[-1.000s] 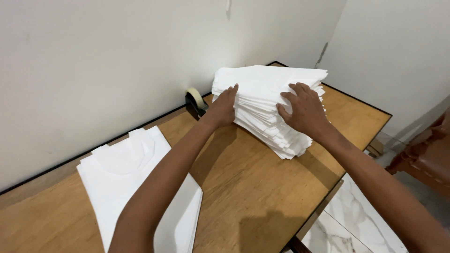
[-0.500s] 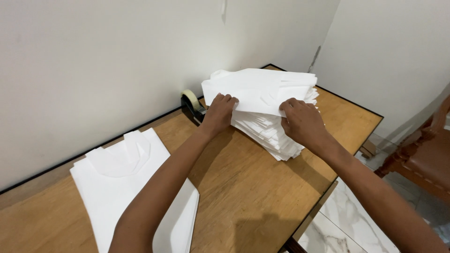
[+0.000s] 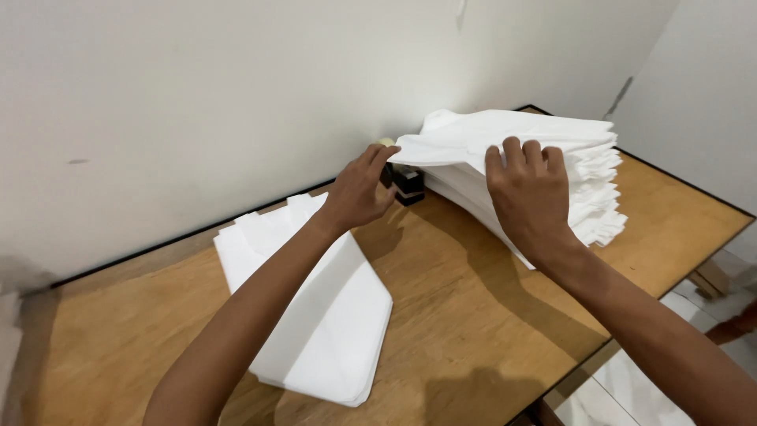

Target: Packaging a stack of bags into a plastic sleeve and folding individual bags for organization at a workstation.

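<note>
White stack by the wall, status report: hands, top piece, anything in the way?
Left hand pinching top piece's corner, right hand gripping its near edge. Top piece partly lifted off white stack. Tape dispenser just beside the left hand.

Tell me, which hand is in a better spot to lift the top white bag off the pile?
Probably the left hand: it already pinches the raised corner of the top bag. The right hand lies spread over the stack's front edge, holding it.

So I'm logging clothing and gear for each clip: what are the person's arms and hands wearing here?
Nothing shows: the left hand and right hand are bare, without gloves, rings or a watch. Both forearms are uncovered as far as the picture's edge, with no sleeve in view.
</note>
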